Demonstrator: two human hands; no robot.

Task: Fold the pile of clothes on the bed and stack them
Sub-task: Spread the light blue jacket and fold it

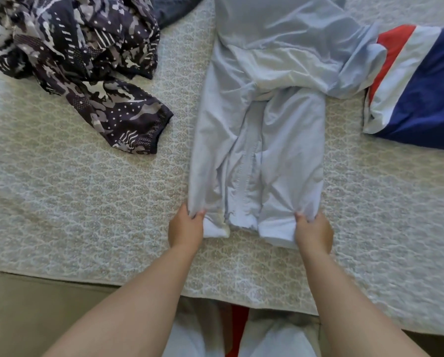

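Near hem of pale blue garment pinched at both corners; long axis runs straight away from me.

My left hand and right hand each grip one near corner of the pale blue, soft cotton garment, fingers curled into the cloth. It lies flat on the cream patterned bedspread, stretching from my hands toward the far side, sleeves seemingly folded inward, though creases obscure this. Both hands sit equally near. Left of the garment: dark camouflage-print crumpled top. Right of it: red, white and navy folded piece, touching its upper edge. Next fold likely carries the hem away, along the axis.
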